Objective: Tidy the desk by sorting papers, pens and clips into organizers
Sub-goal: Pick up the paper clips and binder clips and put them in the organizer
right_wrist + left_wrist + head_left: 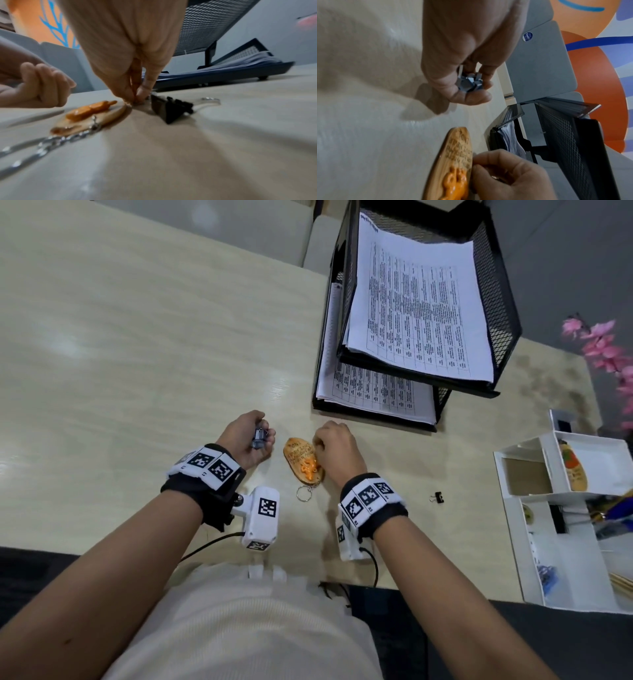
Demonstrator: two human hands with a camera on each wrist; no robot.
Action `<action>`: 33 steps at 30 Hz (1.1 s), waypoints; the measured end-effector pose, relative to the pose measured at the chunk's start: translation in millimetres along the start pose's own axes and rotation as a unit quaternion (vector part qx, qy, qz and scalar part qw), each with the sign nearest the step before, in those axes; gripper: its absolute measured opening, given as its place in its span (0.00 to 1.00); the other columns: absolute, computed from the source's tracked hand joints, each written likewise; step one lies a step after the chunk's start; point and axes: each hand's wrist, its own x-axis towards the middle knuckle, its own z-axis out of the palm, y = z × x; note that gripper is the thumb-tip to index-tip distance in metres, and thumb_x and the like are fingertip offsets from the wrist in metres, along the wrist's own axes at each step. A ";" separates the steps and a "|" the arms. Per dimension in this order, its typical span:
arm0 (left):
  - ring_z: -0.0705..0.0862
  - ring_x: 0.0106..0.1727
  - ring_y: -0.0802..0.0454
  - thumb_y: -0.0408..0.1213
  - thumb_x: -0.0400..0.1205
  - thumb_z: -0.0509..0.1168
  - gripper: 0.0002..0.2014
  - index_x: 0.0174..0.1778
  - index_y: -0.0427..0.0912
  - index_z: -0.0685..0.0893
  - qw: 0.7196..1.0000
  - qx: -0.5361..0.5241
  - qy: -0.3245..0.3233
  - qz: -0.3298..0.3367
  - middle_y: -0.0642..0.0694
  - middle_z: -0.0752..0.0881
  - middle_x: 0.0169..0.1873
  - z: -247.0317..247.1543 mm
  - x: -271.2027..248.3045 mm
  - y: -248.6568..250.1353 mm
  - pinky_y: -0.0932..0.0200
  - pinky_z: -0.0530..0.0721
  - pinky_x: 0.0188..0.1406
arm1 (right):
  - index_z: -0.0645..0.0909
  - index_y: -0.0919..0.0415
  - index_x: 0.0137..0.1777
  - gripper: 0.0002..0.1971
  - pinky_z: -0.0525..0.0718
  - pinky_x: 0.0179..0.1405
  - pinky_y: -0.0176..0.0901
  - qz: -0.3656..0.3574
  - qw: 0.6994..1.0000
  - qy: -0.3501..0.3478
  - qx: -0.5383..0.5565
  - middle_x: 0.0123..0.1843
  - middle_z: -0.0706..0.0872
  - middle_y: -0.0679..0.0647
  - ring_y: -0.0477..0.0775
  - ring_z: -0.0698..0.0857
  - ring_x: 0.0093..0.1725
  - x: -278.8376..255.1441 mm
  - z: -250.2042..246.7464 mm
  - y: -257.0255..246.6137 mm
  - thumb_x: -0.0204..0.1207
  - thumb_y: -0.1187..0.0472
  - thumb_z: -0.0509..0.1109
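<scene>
From the head view, the left hand (247, 438) closes its grip on a bunch of clips (259, 437); the right hand (337, 448) pinches beside a wooden keyring (303, 459) on the pale bench (137, 337). Paper trays (501, 302) stand behind, an organizer (548, 583) right, one clip (437, 497) between.

The left wrist shows bluish clips (471, 82).

Only the right wrist, blurred, shows a black clip (169, 108) seemingly at its fingertips (142, 93).

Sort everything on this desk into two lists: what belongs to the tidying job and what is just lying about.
Belongs to the job:
- binder clips held in the left hand
- binder clip by the right hand
- small binder clip lying apart
- printed papers in black mesh tray
- white organizer

Just lying about:
- wooden keychain
- pink flowers
</scene>
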 end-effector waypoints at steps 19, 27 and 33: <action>0.65 0.08 0.61 0.43 0.85 0.51 0.23 0.21 0.46 0.70 0.995 0.049 -0.074 -0.032 0.52 0.73 0.11 8.7 -8.9 -16.1 0.78 0.60 0.10 | 0.79 0.63 0.66 0.22 0.74 0.69 0.51 -0.016 0.992 -0.127 -0.003 0.69 0.77 0.59 0.60 0.74 0.68 -7.8 -37.9 16.7 0.72 0.75 0.65; 0.65 0.08 0.61 0.41 0.85 0.50 0.19 0.26 0.46 0.66 0.996 0.057 -0.059 -0.037 0.51 0.72 0.10 7.6 -11.0 -23.1 0.76 0.59 0.08 | 0.84 0.69 0.49 0.10 0.77 0.51 0.48 -0.027 0.999 -0.032 -0.013 0.52 0.83 0.61 0.59 0.77 0.54 -29.3 -6.4 14.5 0.78 0.68 0.61; 0.66 0.08 0.60 0.42 0.85 0.49 0.24 0.21 0.44 0.70 0.994 0.069 -0.076 -0.045 0.51 0.73 0.11 25.7 -13.0 -29.0 0.76 0.60 0.07 | 0.85 0.69 0.45 0.09 0.77 0.47 0.45 0.056 0.997 0.017 0.041 0.48 0.83 0.63 0.61 0.81 0.48 -27.0 -11.2 24.7 0.74 0.69 0.63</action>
